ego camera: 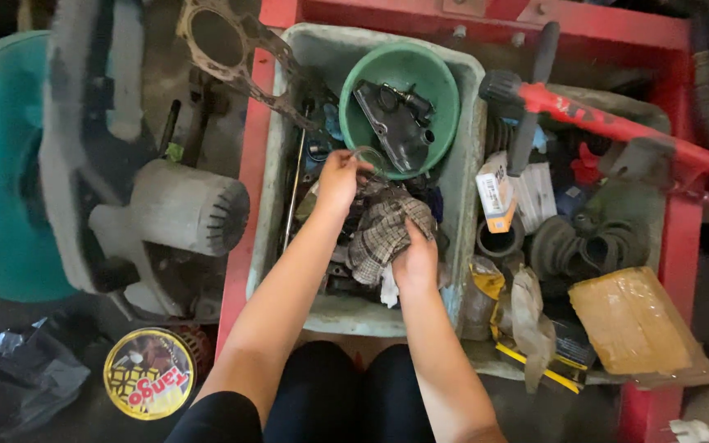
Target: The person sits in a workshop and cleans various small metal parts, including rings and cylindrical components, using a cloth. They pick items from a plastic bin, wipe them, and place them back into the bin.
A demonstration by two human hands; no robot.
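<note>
The checked rag (389, 231) lay in the middle of the grey plastic bin (469, 148), on top of a heap of dark metal parts. Your right hand (414, 261) was shut on its near end, with the fingers curled into the cloth. The rag ran away from that hand, up and to the left, toward your left hand (339, 179). So your right hand was the nearer one to the rag, and it already had hold of it.

Your left hand was pinched shut on a small clear ring (368, 157). It looked like glass or clear plastic, thin and round. The ring sat just beside the far end of the rag, right by the rim of the green bowl (436, 70).

The rag looked soft, old and crumpled, with brown and white squares. A bit of white cloth stuck out under your right hand. The green bowl was smooth plastic and round, and it held a black metal part (395, 119) with lumps and holes. The bin had thick, dusty walls. Next to it on the right sat black rubber rings (584, 242), ribbed and bendy, and a flat brown packet (629, 320). A red tool handle (617, 123) lay slanted over them.
</note>
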